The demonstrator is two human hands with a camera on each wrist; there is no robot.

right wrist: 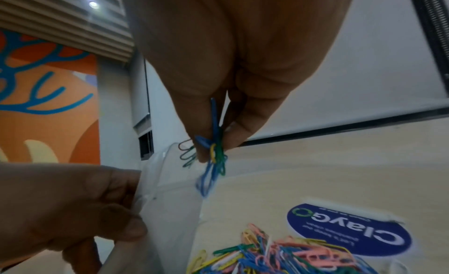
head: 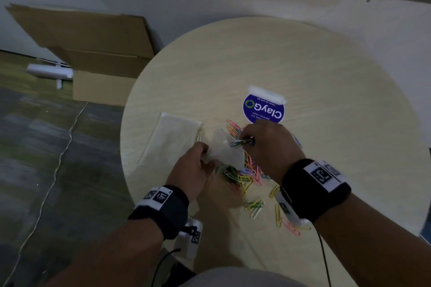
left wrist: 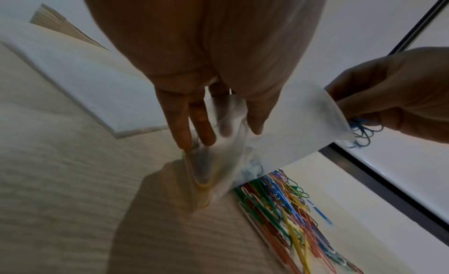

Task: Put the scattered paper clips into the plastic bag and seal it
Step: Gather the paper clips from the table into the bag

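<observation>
The plastic bag (head: 224, 151), mouth up above the desk (head: 303, 72), holds some paper clips (head: 235, 177); many more lie loose, and sealing is still ahead. Left hand (head: 193, 170) pinches its edge; right hand (head: 268, 144) pinches a small bunch (right wrist: 211, 153) at the mouth, clearest from the right wrist

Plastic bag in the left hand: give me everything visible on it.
The plastic bag is small, clear to milky, thin and crumpled, soft film by its look. The left hand pinches it near one edge and holds it raised off the round table, mouth open toward the right hand, which brings a pinched bunch of clips to its rim. Some coloured clips already show through its lower end. It is not sealed. Loose paper clips lie on the table beside and under it.
</observation>
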